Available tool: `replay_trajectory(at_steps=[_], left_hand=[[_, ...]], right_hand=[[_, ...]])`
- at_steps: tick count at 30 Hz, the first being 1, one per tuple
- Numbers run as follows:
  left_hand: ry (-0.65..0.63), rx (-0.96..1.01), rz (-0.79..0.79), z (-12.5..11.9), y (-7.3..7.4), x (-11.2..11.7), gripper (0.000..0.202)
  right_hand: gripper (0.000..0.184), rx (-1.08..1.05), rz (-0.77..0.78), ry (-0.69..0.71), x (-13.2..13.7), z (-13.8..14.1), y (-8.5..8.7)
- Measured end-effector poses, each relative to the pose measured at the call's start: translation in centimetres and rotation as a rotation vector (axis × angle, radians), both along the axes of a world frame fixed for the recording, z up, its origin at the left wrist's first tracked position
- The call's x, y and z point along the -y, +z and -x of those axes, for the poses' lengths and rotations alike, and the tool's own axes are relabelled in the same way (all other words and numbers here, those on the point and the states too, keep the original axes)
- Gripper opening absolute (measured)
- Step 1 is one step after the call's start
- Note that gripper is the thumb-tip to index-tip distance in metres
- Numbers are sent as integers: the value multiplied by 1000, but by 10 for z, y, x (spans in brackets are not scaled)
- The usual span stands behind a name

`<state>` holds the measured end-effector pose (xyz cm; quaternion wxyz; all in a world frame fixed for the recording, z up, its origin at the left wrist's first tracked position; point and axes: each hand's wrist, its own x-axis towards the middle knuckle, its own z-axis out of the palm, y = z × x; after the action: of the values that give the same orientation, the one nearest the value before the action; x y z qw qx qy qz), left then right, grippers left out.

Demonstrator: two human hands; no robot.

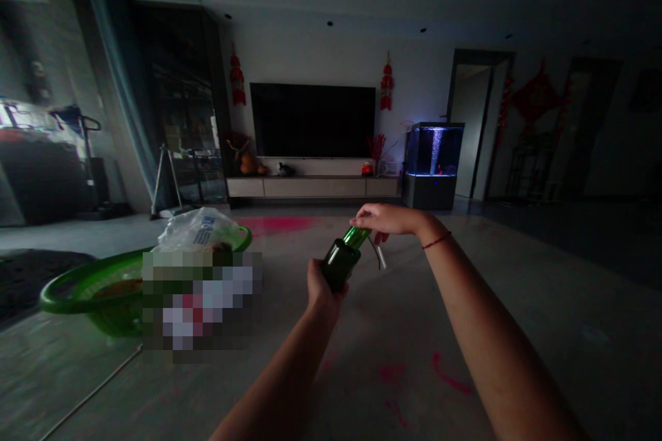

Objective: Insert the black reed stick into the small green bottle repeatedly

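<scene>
Your left hand grips a dark green bottle, tilted, at the centre of the frame; your right hand pinches its shiny green top. Top and bottle appear joined; whether any fitting or loosening remains cannot be determined. A green basket rests on the table, left of frame.
</scene>
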<state>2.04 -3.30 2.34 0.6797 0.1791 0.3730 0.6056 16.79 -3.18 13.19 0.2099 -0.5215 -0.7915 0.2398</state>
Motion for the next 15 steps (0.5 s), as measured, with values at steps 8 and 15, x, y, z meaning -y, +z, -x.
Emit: replay_trajectory(at_steps=[8, 15], left_hand=[[-16, -11, 2, 1, 0, 0, 25], [-25, -33, 5, 1, -1, -1, 26]], right_hand=[[33, -20, -83, 104, -2, -6, 1], [36, 14, -229, 217, -3, -12, 3]])
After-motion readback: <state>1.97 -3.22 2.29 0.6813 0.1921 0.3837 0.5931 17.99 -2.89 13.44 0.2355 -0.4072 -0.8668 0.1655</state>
